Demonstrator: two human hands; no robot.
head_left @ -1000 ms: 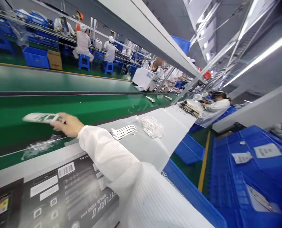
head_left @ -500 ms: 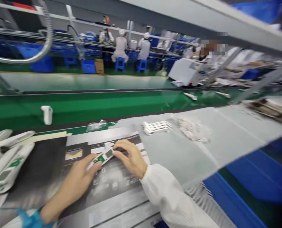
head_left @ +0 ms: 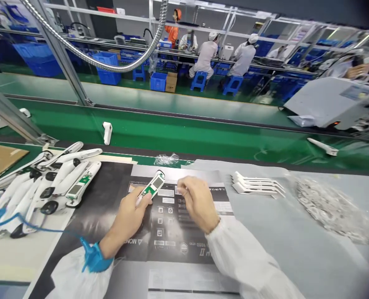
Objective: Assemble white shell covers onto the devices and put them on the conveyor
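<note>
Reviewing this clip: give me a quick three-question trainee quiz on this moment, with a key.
1. Which hand holds the white-and-green handheld device, left or right?
2. True or false: the right hand is touching that device.
3. Fill in the colour: the wrist strap is ___.

Key: 1. left hand; 2. false; 3. blue.

Green conveyor belt, white machine, blue bins, cardbd box, co-workers on blue stools in bg
</note>
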